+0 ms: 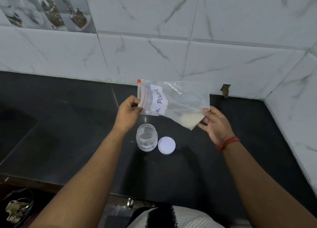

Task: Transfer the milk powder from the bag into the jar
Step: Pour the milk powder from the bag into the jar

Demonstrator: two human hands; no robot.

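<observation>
A clear zip bag (183, 99) with a white label reading "MILK POWDER" hangs sideways above the black counter. My left hand (127, 112) pinches its zip end with the red strip. My right hand (214, 122) holds the bag's lower right corner, where a small heap of white milk powder (189, 120) has gathered. Below the bag an open clear jar (146, 137) stands upright on the counter, with a little white powder at its bottom. Its white lid (166, 145) lies flat just to the right of the jar.
The black stone counter (77, 125) runs back to a white marble-tiled wall (154, 47) and meets a side wall at the right. A sunken sink basin (15, 123) lies at the left. A small hole (226, 90) sits in the wall behind the bag.
</observation>
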